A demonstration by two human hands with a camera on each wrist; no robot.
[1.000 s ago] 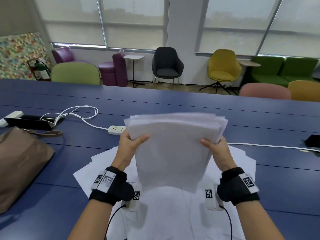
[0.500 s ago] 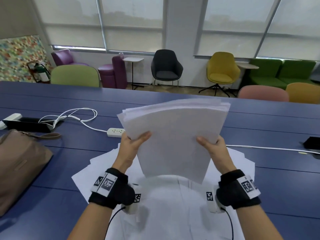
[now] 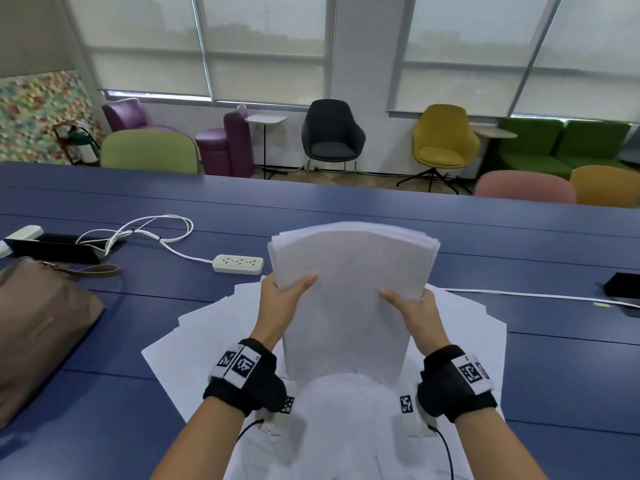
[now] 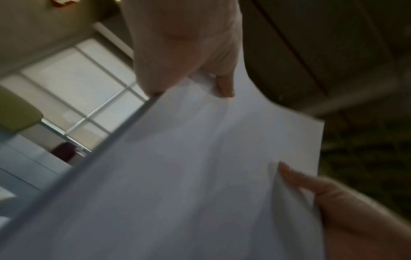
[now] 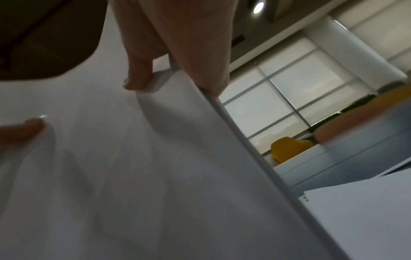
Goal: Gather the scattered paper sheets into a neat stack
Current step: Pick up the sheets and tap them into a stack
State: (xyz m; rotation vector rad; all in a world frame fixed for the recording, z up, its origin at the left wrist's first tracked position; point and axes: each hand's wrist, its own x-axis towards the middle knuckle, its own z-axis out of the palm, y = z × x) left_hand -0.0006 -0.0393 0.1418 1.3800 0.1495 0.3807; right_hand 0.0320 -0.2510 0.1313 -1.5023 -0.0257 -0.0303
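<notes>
White paper sheets (image 3: 349, 299) lie over a dark blue counter (image 3: 519, 237), beside a brown bag (image 3: 38, 334) and black wristbands (image 3: 242, 379) with checkered tags.

An office lounge or meeting room, it seems: a long dark-blue table (image 3: 346, 202) faces tall windows with pale roller blinds (image 3: 263, 46), and beneath them stand a black shell armchair (image 3: 330, 133), a mustard swivel chair (image 3: 443, 140), purple seats (image 3: 228, 147) and a green sofa (image 3: 561, 147). A white power strip (image 3: 238, 264) lies on the table.
</notes>
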